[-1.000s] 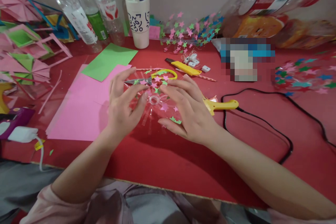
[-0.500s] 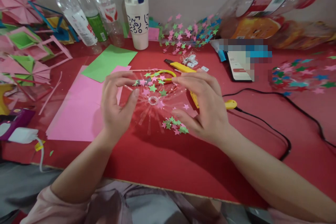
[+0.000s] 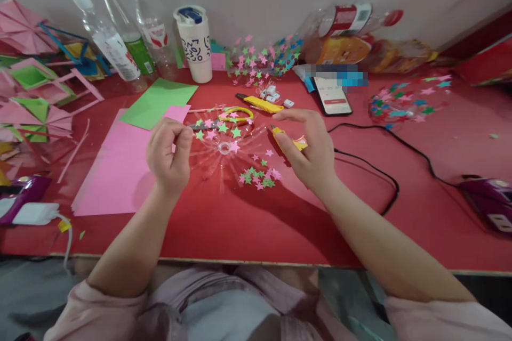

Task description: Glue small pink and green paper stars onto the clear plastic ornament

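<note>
A clear plastic bottle piece (image 3: pixel 224 147), cut into strips that splay out from its neck ring, lies between my hands. Pink and green star stickers (image 3: pixel 258 177) cover some of its strips. My left hand (image 3: pixel 170 153) is left of it, fingers curled and thumb pressed against them; anything inside is hidden. On the other side, my right hand (image 3: pixel 310 152) has thumb and forefinger apart, with nothing between them. Partly behind that hand lies a yellow corded tool (image 3: pixel 278 136) with a pointed tip. Yellow-handled scissors (image 3: pixel 242 114) show beyond the strips.
Pink paper (image 3: pixel 116 176) and a green sheet (image 3: pixel 160 101) lie to the left. A yellow utility knife (image 3: pixel 262 104), a phone (image 3: pixel 334 98) and a white tumbler (image 3: pixel 194 45) are farther back. A black cord (image 3: pixel 412 144) crosses the right side. Star-covered bottle pieces (image 3: pixel 408 101) stand beyond it.
My left hand has curled closed and my right hand has drawn away from the strips, its thumb and forefinger still apart. The camera view has shifted, showing more of the right side.
</note>
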Motion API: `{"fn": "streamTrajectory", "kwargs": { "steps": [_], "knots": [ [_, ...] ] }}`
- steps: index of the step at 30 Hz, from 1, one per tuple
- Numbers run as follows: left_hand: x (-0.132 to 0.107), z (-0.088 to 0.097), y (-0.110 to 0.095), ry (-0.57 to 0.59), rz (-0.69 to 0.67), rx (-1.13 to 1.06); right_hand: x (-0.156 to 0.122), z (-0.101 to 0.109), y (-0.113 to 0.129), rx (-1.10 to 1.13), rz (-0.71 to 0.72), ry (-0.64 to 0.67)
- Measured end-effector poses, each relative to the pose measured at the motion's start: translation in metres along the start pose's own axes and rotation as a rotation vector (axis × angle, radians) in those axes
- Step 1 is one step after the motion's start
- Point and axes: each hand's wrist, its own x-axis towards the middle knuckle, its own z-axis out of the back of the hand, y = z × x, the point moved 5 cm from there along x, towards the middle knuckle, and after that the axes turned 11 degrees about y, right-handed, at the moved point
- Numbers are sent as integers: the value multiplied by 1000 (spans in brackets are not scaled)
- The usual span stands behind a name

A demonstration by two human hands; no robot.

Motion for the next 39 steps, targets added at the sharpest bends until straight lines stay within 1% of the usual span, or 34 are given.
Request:
{"fn": "streamTrajectory", "kwargs": {
  "steps": [2,4,6,8,10,12,13,17,19,22,24,28,31,35,39],
  "knots": [
    [0,3,5,-29,58,9,-3,-1,-2,13,-2,-29],
    [1,6,13,-38,146,38,-6,-3,-5,11,8,-54],
    [3,10,19,-105,182,24,-8,-5,-10,-12,34,-65],
    [7,13,25,-184,176,-36,-10,-7,-14,-41,38,-62],
    [9,13,36,-234,228,-182,-11,-9,-17,-60,36,-57],
    [8,9,49,-225,340,-231,-11,-9,-16,-73,48,-56],
    [8,7,53,-210,367,-237,-11,-10,-14,-81,61,-53],
    [3,-2,68,-111,512,-238,-13,-15,-9,-117,126,-3],
    [1,-4,71,-86,526,-237,-14,-18,-9,-120,141,22],
    [1,-6,75,-108,534,-269,-15,-20,-11,-114,136,30],
    [-1,-7,81,-118,568,-278,-15,-21,-12,-106,130,25],
    [-7,-14,92,-66,627,-309,-15,-22,-12,-93,134,23],
    [-13,-19,99,-51,665,-366,-15,-26,-13,-99,135,38],
    [-16,-22,106,-45,713,-410,-17,-33,-16,-124,135,61],
    [-15,-25,110,-49,769,-440,-18,-34,-18,-158,138,76]
  ]
}}
